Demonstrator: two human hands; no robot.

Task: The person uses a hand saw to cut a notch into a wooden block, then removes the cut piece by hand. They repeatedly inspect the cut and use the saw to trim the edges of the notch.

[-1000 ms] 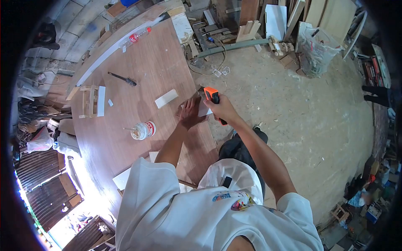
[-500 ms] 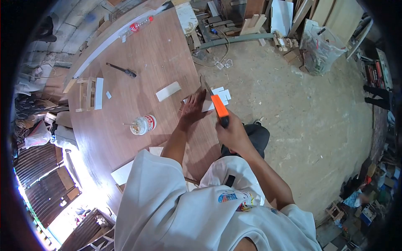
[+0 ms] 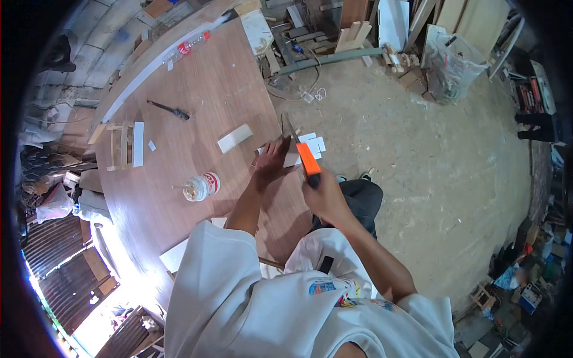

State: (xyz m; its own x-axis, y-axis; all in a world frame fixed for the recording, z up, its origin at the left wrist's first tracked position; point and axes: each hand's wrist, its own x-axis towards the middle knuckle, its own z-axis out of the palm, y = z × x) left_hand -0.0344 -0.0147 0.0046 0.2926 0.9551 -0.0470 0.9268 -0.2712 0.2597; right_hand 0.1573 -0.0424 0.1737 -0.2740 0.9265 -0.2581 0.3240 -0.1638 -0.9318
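Observation:
My right hand (image 3: 324, 194) is closed round the orange and black handle of a hand saw (image 3: 308, 160), whose thin blade points up and away from me. Beside the blade, my left hand (image 3: 273, 160) presses down on a white piece (image 3: 292, 159) at the table's right edge. Its fingers lie over the piece, close together and partly in shadow. Further white pieces (image 3: 315, 143) show just beyond the edge, right of the blade. Where the blade meets the material is too small to tell. A loose pale block (image 3: 235, 138) lies left of my left hand.
On the wooden table (image 3: 197, 131) are a glass jar (image 3: 202, 187) with a stick in it, a dark screwdriver-like tool (image 3: 169, 110), a plastic bottle (image 3: 194, 43), a small wooden frame (image 3: 122, 146) and a white strip (image 3: 138, 144). A plastic bag (image 3: 453, 68) stands on the floor.
The saw and my right hand have moved slightly down and to the left in view. My left hand stays on the white piece. The whole view has shifted a little.

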